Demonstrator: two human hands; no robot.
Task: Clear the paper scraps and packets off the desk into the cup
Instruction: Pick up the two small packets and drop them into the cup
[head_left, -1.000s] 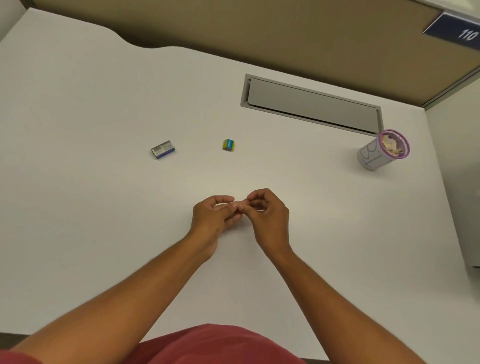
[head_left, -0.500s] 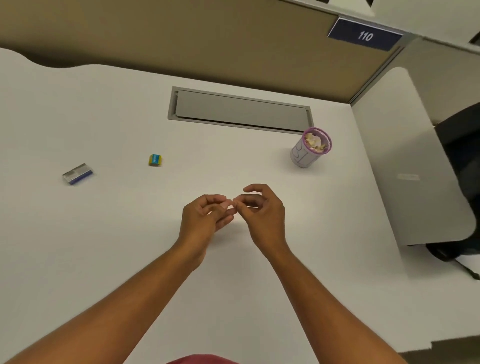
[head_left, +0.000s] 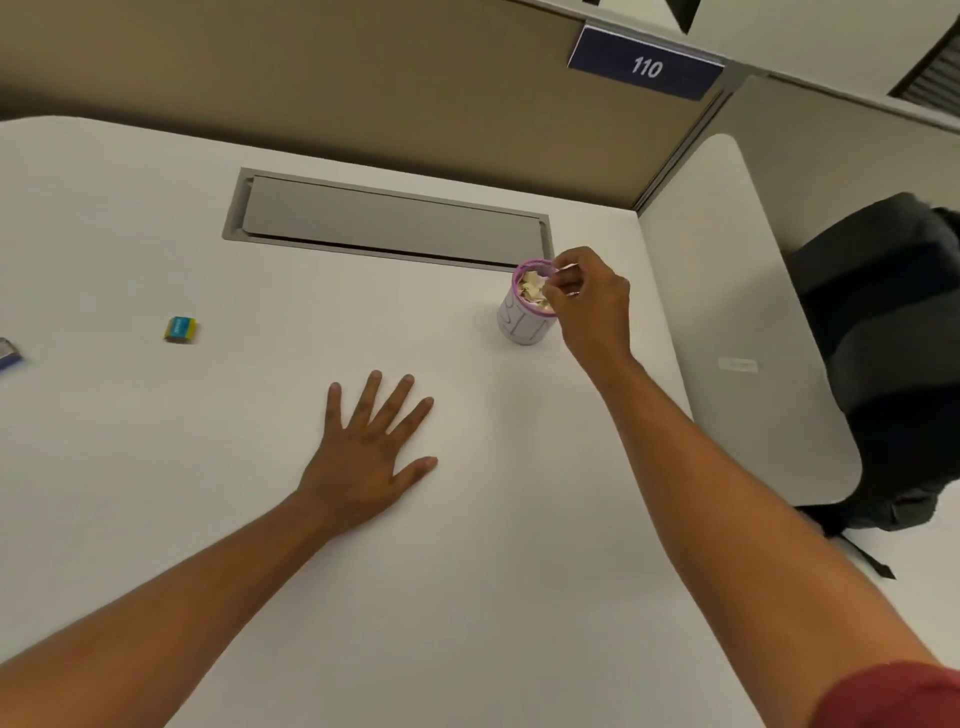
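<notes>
A white cup with a purple rim stands on the white desk at the back right, filled with crumpled paper scraps. My right hand hovers over the cup's right rim, fingertips pinched on a small pale paper scrap. My left hand lies flat on the desk with fingers spread, holding nothing. A small yellow and blue packet lies at the left. A grey and blue packet is cut off by the left edge.
A grey cable hatch is set into the desk behind the cup. A tan partition with a "110" sign backs the desk. A black bag or chair sits beyond the side desk at the right.
The hands, joined at mid-desk before, have parted. My right hand went up and right to the cup with the scrap; my left hand spread flat on the desk. The view swung right.
</notes>
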